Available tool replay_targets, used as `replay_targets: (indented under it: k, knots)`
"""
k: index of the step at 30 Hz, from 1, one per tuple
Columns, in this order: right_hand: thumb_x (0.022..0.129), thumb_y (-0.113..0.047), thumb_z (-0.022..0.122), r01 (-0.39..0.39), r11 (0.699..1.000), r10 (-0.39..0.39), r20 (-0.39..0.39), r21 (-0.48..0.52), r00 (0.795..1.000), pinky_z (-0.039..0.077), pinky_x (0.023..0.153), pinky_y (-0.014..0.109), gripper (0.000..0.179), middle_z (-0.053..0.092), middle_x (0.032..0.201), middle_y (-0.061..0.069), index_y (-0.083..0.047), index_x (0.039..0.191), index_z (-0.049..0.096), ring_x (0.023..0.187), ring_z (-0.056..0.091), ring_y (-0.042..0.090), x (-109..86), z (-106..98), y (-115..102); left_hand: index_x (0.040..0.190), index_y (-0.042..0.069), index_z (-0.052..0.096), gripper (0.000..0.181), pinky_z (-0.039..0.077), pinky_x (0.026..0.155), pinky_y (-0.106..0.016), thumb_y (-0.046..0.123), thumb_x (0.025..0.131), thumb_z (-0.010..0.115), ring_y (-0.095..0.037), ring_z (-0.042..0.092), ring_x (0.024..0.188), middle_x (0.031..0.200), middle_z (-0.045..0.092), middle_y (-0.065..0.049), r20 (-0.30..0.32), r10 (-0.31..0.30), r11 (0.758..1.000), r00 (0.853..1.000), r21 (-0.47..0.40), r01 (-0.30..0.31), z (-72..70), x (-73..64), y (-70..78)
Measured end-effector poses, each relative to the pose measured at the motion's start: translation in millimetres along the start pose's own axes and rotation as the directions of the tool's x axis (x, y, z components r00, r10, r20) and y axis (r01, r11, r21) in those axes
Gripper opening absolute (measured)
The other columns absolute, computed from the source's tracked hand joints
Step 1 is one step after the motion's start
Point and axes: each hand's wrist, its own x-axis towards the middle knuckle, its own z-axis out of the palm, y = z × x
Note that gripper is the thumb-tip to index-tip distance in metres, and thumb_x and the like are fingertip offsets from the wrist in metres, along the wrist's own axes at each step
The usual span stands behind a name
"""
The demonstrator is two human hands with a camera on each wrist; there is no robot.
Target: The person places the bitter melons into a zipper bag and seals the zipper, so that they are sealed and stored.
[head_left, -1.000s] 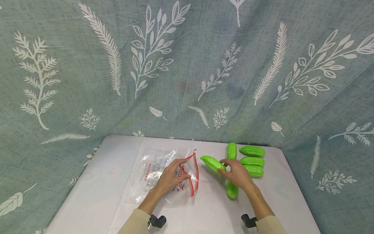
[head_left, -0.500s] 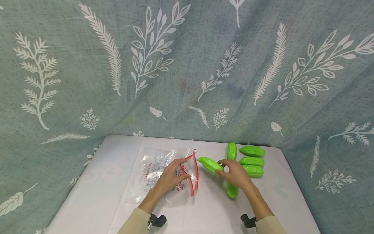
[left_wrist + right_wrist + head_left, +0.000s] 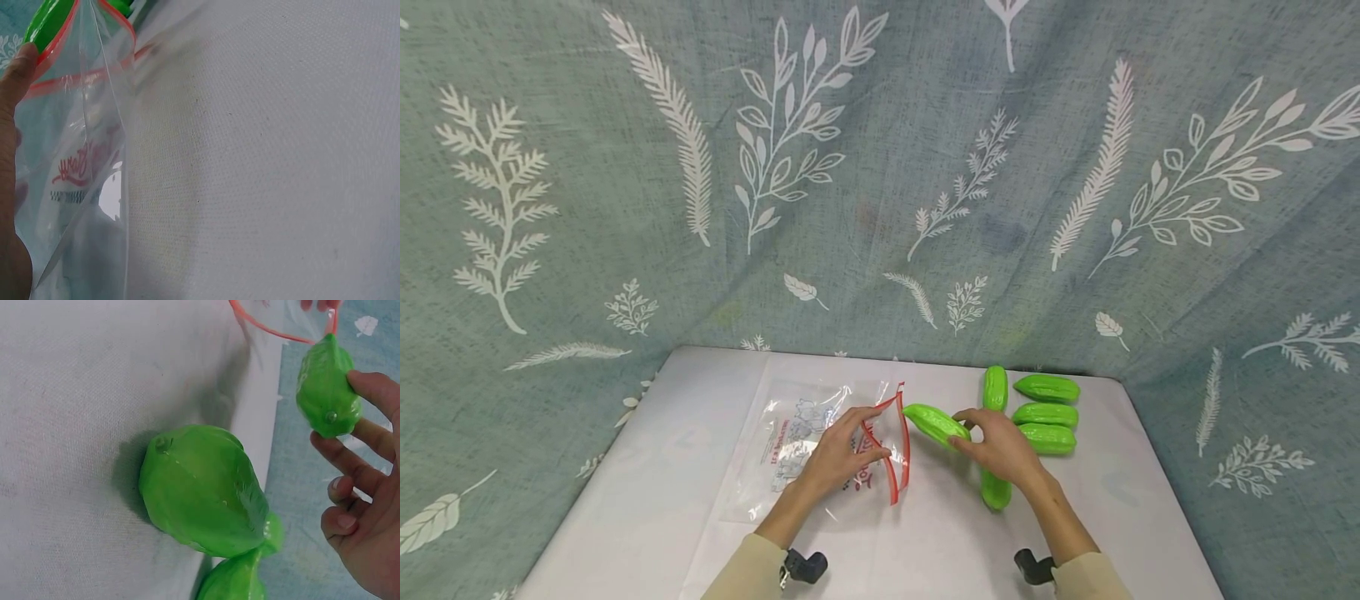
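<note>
A clear plastic zip bag (image 3: 797,450) with a red-edged mouth lies on the table, its mouth facing right and spread apart. My left hand (image 3: 842,446) holds that mouth by its edge, with finger and thumb apart; its thumb (image 3: 24,62) is at the red strip in the left wrist view. My right hand (image 3: 1009,446) grips the blunt end of a bright green ridged gourd (image 3: 934,423), thumb on one side and fingers on the other. The gourd's pointed tip is at the bag's red edge. In the right wrist view this gourd (image 3: 325,387) is held above the table.
Green gourds lie in a line under and beyond my right hand, one near (image 3: 996,490) and one far (image 3: 996,387). To their right, three more gourds (image 3: 1047,414) lie crosswise. A leaf-patterned cloth (image 3: 880,208) hangs behind the white table (image 3: 940,542).
The right hand has moved a little to the left with the gourd, bringing its tip to the bag's mouth. The left hand and the bag have stayed in place.
</note>
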Motion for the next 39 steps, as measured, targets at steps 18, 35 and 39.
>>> replay_targets:
  k: [18, 35, 39]
  knots:
    - [0.087, -0.045, 0.074, 0.029, 1.000, -0.029, 0.008, -0.010, 1.000, 0.054, 0.086, 0.048, 0.041, 0.070, 0.104, -0.003, -0.024, 0.122, 0.071, 0.105, 0.066, 0.024, 0.3, 6.0, -4.6, 0.143, 0.025, 0.055, 0.074, 0.048, 0.106, -0.039, 0.054, 0.079, 0.078, -0.016, 0.056, 0.130, 0.138, 0.057, 0.012, -0.011, 0.017, 1.000, 1.000, 0.006, -0.016, 0.8, -0.7, -0.3]
    - [0.087, -0.045, 0.075, 0.024, 1.000, -0.024, 0.027, -0.012, 0.999, 0.053, 0.088, 0.049, 0.041, 0.070, 0.105, -0.003, -0.023, 0.121, 0.071, 0.106, 0.065, 0.025, 0.0, 12.6, -10.9, 0.145, 0.026, 0.053, 0.076, 0.046, 0.109, -0.036, 0.059, 0.080, 0.074, -0.012, 0.053, 0.132, 0.140, 0.055, 0.013, 0.012, 0.013, 1.000, 1.000, -0.012, -0.013, 0.0, -0.9, -1.2]
    - [0.087, -0.045, 0.074, 0.027, 0.999, -0.027, 0.029, -0.019, 0.999, 0.053, 0.086, 0.049, 0.040, 0.070, 0.104, -0.003, -0.023, 0.121, 0.071, 0.105, 0.065, 0.027, -0.1, 14.9, -11.8, 0.145, 0.027, 0.053, 0.076, 0.046, 0.109, -0.037, 0.059, 0.080, 0.074, -0.012, 0.052, 0.132, 0.141, 0.054, 0.013, 0.015, 0.011, 1.000, 1.000, -0.012, -0.011, -0.3, -1.1, -0.2]
